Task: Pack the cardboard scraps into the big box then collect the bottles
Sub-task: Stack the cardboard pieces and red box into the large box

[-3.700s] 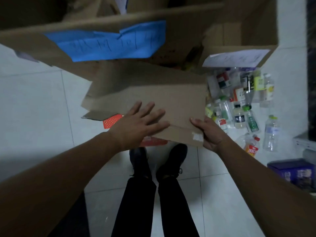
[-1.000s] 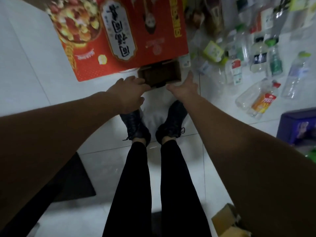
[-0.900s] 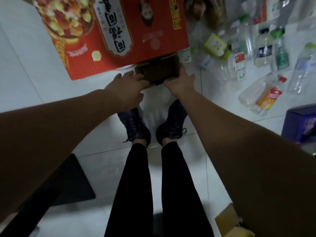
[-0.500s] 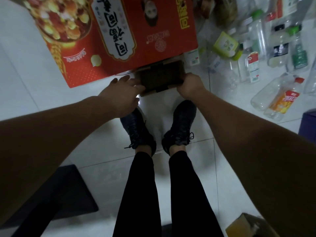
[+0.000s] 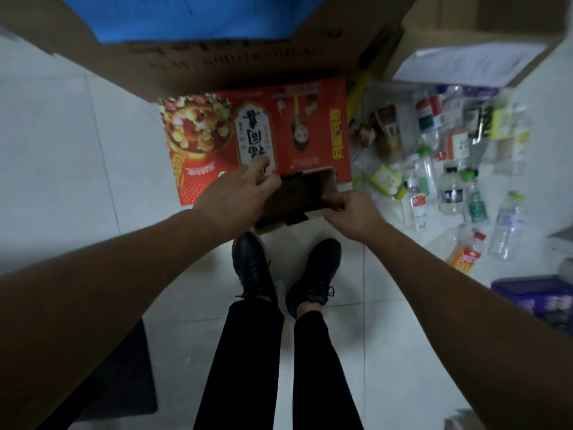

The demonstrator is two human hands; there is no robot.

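A small brown cardboard scrap [image 5: 302, 195] with black tape is lifted above the floor, held between both hands. My left hand [image 5: 235, 193] grips its left edge and my right hand [image 5: 352, 212] grips its right edge. Behind it a flattened red printed carton [image 5: 257, 135] lies on the white tiles. The big cardboard box [image 5: 217, 54] with a blue label stands at the top of the view. Several empty plastic bottles [image 5: 449, 169] lie scattered on the floor to the right.
A second brown box [image 5: 471, 32] with a white paper flap stands at the top right. A purple box [image 5: 536, 297] sits at the right edge. A dark mat [image 5: 124, 377] lies at the lower left. My two black shoes [image 5: 285, 271] stand below the scrap.
Both hands have closed on the small cardboard scrap and raised it off the floor. The view has tilted up, so the big box now shows at the top.
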